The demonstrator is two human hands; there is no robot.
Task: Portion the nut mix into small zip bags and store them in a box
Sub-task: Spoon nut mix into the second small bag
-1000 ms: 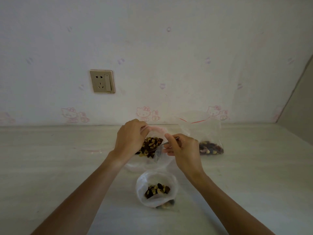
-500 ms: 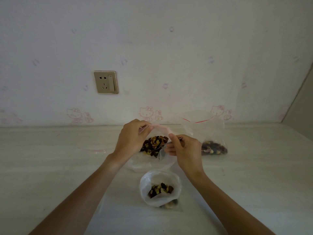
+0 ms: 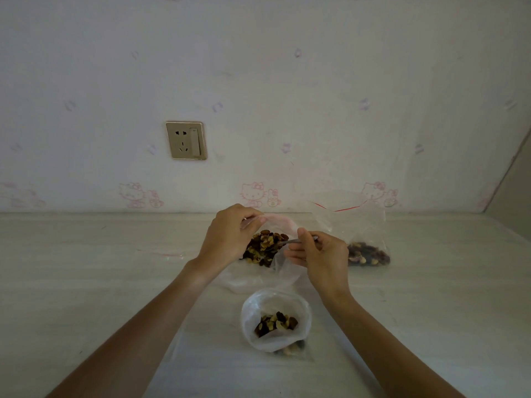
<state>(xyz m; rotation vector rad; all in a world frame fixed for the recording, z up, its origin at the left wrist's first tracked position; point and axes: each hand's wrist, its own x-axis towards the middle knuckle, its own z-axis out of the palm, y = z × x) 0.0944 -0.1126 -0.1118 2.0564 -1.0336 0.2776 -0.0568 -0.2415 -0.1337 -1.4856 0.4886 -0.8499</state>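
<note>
The pale table (image 3: 86, 282) ran back to meet the patterned wall (image 3: 287, 96) along a straight edge just behind the hands, with bare surface stretching far to the left and to the right of the work; a beige socket plate (image 3: 186, 140) sat on the wall above and to the left. Both forearms reached forward from the near edge and converged toward the middle of the table. The left hand (image 3: 227, 235) was raised, its thumb and fingers pinching the pink-edged rim of the large bag (image 3: 275, 225) and holding its mouth open. The right hand (image 3: 321, 252) was curled round the handle of a metal spoon (image 3: 293, 242), whose bowl end pointed left into the nut mix (image 3: 264, 247) (whether the bowl was loaded could not be told). The nut mix lay heaped inside the large bag, directly between the two hands. A small open bag (image 3: 275, 320) stood nearer the person, just below and between the wrists, with a portion of nuts at its bottom. A second zip bag (image 3: 365, 234), red-striped at the top and holding nuts at its base, stood just beyond the right hand, close to the wall.
</note>
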